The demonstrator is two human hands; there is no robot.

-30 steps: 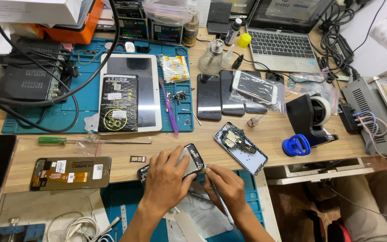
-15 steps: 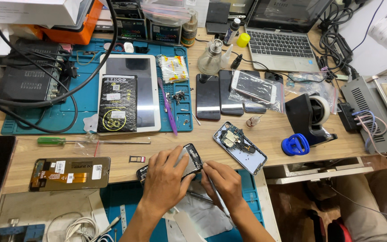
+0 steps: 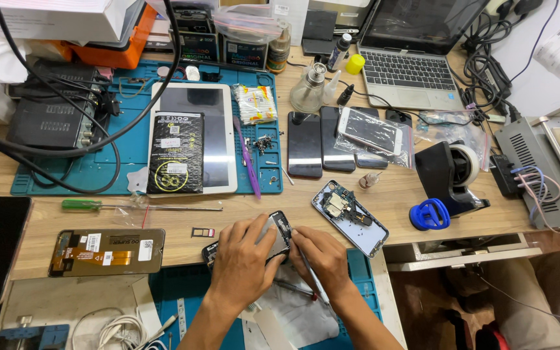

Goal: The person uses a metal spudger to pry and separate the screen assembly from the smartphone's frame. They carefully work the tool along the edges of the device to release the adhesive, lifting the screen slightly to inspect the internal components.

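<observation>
left hand [image 3: 244,259] grip: clenched around dark phone frame [image 3: 279,234] at worktop [image 3: 396,194] front edge | right hand [image 3: 322,259] grip: pinches thin tool [image 3: 306,269] against frame | behind: black rectangular packet [image 3: 175,153], yellow-green round label, on white tablet [image 3: 218,139]

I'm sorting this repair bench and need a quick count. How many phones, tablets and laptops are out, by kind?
Phones lying whole, screen up: 3
Opened phone bodies: 2, one on the desk and one held by the left hand and right hand
Tablets: 1
Laptops: 1
Total: 7
</observation>
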